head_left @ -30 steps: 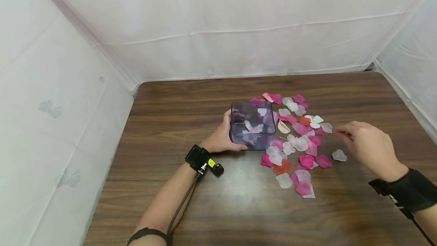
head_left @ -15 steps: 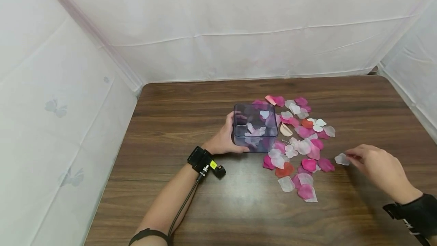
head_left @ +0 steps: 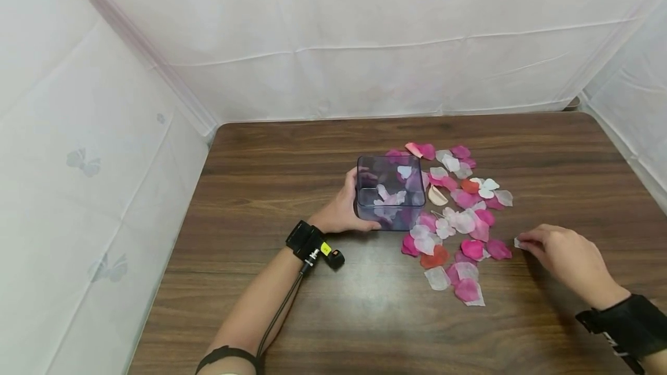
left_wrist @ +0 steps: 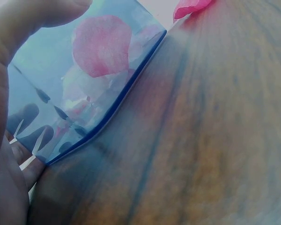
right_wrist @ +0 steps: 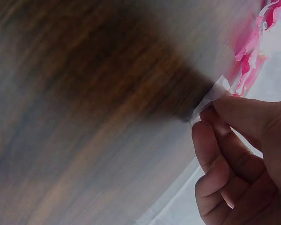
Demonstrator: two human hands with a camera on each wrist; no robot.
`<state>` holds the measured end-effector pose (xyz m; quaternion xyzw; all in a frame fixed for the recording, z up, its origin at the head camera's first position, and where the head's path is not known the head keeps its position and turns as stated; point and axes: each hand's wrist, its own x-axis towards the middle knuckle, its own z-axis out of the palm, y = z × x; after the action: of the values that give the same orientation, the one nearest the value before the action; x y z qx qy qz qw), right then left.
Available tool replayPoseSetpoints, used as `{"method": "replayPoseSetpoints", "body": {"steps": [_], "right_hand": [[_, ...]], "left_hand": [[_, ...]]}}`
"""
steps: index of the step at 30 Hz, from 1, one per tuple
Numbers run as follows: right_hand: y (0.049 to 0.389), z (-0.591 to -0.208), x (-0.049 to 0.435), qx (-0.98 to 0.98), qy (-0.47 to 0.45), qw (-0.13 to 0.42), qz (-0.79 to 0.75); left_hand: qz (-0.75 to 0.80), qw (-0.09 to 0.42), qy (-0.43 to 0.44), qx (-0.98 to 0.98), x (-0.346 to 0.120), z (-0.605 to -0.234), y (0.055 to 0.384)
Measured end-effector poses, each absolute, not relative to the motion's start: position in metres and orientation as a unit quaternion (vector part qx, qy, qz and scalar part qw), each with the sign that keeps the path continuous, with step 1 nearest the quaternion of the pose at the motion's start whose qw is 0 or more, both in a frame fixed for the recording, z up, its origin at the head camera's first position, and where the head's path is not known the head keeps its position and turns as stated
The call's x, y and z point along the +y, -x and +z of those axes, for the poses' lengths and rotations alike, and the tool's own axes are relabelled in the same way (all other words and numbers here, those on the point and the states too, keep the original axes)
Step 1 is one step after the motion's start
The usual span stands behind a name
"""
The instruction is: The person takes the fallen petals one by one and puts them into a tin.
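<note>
My left hand (head_left: 345,208) grips a clear bluish plastic box (head_left: 391,219) from its left side, thumb along the near wall and fingers behind. Pale and pink petals (left_wrist: 102,46) show through the box wall in the left wrist view. Over at the right, my right hand (head_left: 570,259) pinches a white petal (right_wrist: 214,95) between thumb and fingertips, close to the tabletop. Most of that petal is hidden by the fingers in the head view. Between the hands lie scattered pink, white and red petals (head_left: 464,222), loose and overlapping.
The brown wooden table (head_left: 333,328) carries all of this. White sheeting (head_left: 312,28) hangs behind its far edge and along both sides. A cream curved petal (head_left: 436,196) lies just right of the box. A cable (head_left: 281,311) runs along the left forearm.
My right hand has come nearer to me and down onto the lone white petal, and now pinches it. The left hand and the box have stayed put.
</note>
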<state>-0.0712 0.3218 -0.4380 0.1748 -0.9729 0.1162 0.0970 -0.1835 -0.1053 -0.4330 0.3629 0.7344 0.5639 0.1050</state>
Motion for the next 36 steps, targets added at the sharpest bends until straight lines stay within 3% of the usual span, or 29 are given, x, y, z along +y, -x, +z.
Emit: {"method": "replayPoseSetpoints", "body": {"steps": [13, 23, 29, 36], "right_hand": [[0.089, -0.4, 0.314, -0.962, -0.184, 0.168, 0.108], [0.117, -0.345, 0.245, -0.918, -0.267, 0.258, 0.142], [0.133, -0.319, 0.19, -0.893, -0.333, 0.254, 0.163], [0.146, -0.323, 0.148, -0.884, -0.383, 0.21, 0.165]], "left_hand": [[0.558, 0.104, -0.363, 0.739, -0.107, -0.43, 0.184], [0.56, 0.107, -0.367, 0.735, -0.107, -0.431, 0.183], [0.552, 0.105, -0.361, 0.744, -0.106, -0.43, 0.182], [0.538, 0.102, -0.358, 0.756, -0.1, -0.453, 0.193]]}}
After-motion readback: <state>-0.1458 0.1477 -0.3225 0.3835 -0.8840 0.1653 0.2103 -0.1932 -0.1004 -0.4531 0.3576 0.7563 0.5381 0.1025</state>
